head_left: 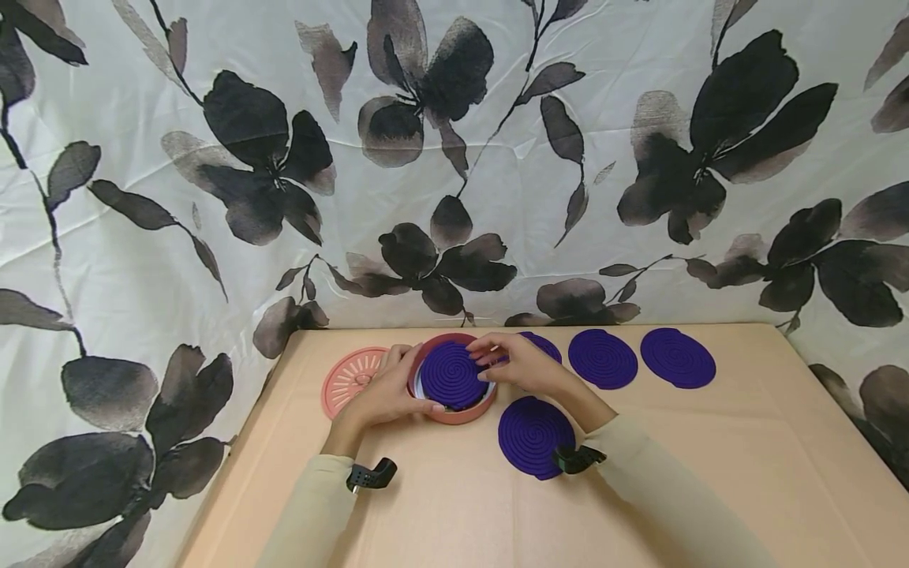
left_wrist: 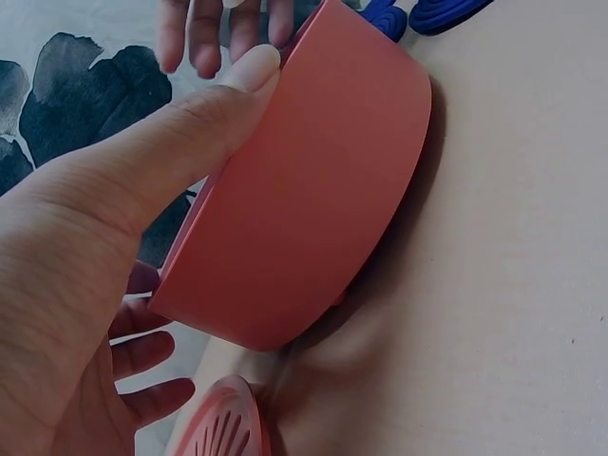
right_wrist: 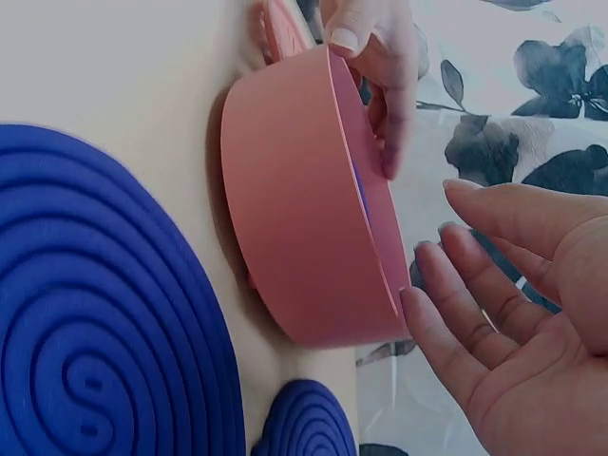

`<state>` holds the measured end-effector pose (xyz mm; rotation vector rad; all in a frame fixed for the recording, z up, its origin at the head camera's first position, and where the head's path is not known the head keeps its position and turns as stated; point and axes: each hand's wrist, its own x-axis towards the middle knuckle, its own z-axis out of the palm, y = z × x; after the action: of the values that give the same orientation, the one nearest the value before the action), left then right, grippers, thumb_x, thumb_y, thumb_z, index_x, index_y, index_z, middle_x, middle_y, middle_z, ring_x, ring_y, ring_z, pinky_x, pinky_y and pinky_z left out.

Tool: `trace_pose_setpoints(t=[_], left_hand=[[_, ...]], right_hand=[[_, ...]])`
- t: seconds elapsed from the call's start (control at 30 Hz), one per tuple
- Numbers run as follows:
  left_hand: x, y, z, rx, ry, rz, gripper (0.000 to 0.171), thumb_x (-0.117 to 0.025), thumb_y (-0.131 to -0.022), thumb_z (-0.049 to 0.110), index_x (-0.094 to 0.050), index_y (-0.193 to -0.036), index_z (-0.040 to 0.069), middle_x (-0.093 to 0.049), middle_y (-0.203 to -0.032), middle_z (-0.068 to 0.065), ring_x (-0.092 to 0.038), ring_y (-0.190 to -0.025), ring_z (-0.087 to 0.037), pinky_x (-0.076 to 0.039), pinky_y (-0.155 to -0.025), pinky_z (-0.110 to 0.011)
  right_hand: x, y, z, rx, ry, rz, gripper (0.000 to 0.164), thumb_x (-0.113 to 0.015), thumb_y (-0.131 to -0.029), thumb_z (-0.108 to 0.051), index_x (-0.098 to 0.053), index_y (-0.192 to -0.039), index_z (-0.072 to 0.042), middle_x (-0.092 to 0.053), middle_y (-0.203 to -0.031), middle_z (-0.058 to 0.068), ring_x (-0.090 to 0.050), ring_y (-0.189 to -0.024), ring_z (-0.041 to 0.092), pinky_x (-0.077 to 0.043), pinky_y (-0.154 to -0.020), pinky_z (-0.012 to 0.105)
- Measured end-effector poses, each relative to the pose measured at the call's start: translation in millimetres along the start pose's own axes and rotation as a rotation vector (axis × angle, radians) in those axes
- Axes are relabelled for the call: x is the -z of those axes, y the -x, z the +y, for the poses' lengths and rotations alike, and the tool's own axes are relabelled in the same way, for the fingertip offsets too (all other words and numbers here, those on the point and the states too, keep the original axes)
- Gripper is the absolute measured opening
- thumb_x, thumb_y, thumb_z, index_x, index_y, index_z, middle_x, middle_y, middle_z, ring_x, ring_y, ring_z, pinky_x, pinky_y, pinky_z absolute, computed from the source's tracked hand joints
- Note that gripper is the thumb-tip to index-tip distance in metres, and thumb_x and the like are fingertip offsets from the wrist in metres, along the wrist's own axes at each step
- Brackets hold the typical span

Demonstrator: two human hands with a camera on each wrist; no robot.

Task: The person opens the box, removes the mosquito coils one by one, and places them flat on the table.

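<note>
A blue-purple mosquito coil [head_left: 453,375] lies in the round pink coil holder [head_left: 460,416], which stands on the table. My left hand [head_left: 383,394] holds the holder by its left side, thumb along the near rim and fingers round the far side. Over the right rim hovers my right hand [head_left: 521,363], its fingers loosely bent and nothing held between them. The right wrist view shows its fingertips [right_wrist: 410,302] right at the rim. Under the left hand's side, partly hidden, is the pink slotted lid [head_left: 348,383].
Near my right wrist lies another coil [head_left: 529,434], partly overlapped by the wrist camera. Along the table's back edge are a half-hidden coil [head_left: 543,345], a middle coil [head_left: 602,359] and a right-hand coil [head_left: 678,359]. Behind the table [head_left: 454,505] hangs a flowered cloth [head_left: 554,158].
</note>
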<state>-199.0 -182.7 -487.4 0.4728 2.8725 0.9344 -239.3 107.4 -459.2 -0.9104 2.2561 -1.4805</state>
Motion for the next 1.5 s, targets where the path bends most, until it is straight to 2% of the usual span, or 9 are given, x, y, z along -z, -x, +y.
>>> trace_pose_setpoints(t=[0.23,0.5,0.8,1.13,1.3,1.5], left_hand=[[0.2,3.3,-0.6,-0.009,-0.004,0.004,0.118,-0.086,-0.065,0.067,-0.030,-0.160,0.027,-0.037,-0.143,-0.004,-0.033,-0.135,-0.024,-0.038,-0.110,-0.056],[2.1,7.0,-0.1,-0.009,0.004,-0.005,0.119,-0.086,-0.064,0.067,-0.029,-0.160,0.027,-0.036,-0.143,-0.003,-0.033,-0.135,-0.024,-0.036,-0.111,-0.056],[1.9,9.1,-2.2,-0.029,0.008,0.000,0.116,-0.086,-0.065,0.066,-0.031,-0.159,0.029,-0.037,-0.142,-0.003,-0.034,-0.134,-0.024,-0.038,-0.110,-0.055],[2.4,10.2,-1.5,-0.025,0.005,-0.003,0.115,-0.084,-0.064,0.070,-0.030,-0.159,0.033,-0.037,-0.142,-0.003,-0.036,-0.132,-0.023,-0.041,-0.109,-0.054],[1.6,8.5,-2.2,-0.025,-0.001,-0.001,0.114,-0.083,-0.065,0.071,-0.032,-0.159,0.031,-0.038,-0.142,-0.003,-0.035,-0.133,-0.022,-0.040,-0.110,-0.054],[0.8,8.5,-1.1,-0.019,0.006,-0.002,0.115,-0.084,-0.066,0.070,-0.031,-0.159,0.029,-0.037,-0.144,-0.003,-0.035,-0.133,-0.023,-0.040,-0.109,-0.056]], right_hand=[[-13,-6,-5,-0.011,0.043,0.027,0.048,-0.076,-0.089,-0.002,-0.062,-0.134,-0.001,-0.064,-0.134,0.010,-0.063,-0.120,0.029,-0.051,-0.102,0.045],[-24,-13,-8,0.011,0.028,0.036,0.048,-0.075,-0.089,0.000,-0.060,-0.135,0.001,-0.063,-0.135,0.014,-0.062,-0.123,0.031,-0.049,-0.104,0.046],[-35,-21,-8,0.026,0.041,0.067,0.049,-0.078,-0.090,-0.009,-0.061,-0.135,0.000,-0.062,-0.134,0.016,-0.060,-0.125,0.032,-0.045,-0.108,0.050],[-47,-30,-10,-0.005,0.115,0.109,0.047,-0.080,-0.088,-0.014,-0.065,-0.133,-0.009,-0.062,-0.135,0.005,-0.056,-0.130,0.028,-0.046,-0.108,0.046],[-51,-35,-6,-0.013,0.143,0.104,0.043,-0.079,-0.089,-0.013,-0.067,-0.130,-0.012,-0.061,-0.137,0.005,-0.053,-0.131,0.025,-0.044,-0.111,0.045],[-58,-38,-3,-0.013,0.182,0.097,0.038,-0.077,-0.091,-0.012,-0.068,-0.127,-0.010,-0.062,-0.135,0.007,-0.053,-0.132,0.026,-0.041,-0.112,0.046]])
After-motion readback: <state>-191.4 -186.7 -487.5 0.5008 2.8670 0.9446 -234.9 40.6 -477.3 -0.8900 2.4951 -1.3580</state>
